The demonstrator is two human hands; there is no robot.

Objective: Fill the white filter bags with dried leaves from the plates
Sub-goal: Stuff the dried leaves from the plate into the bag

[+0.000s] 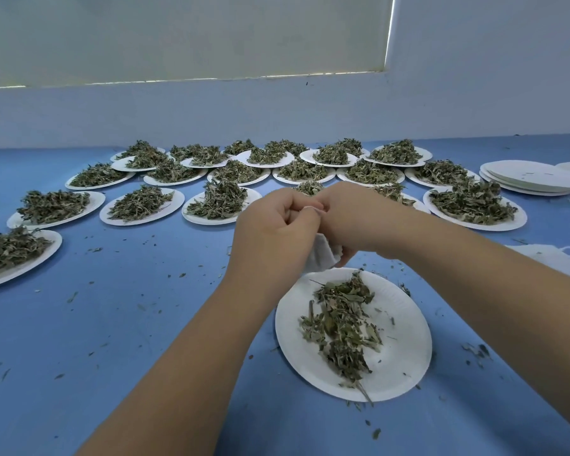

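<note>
Matt white paper plate, crinkled dry leaves, soft cloth-like filter bag, smooth matt blue tabletop

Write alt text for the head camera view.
The left hand and right hand grip a white filter bag at the far edge of a paper plate holding a thin pile of dried leaves. Behind, many leaf-heaped plates cover the blue table, with a stack of empty plates at far right.

filter bag: white
near plate: white, ribbed rim
dried leaves: dull green, brownish stems
table cover: blue, flecked with green crumbs
wall: pale bluish-white
</note>
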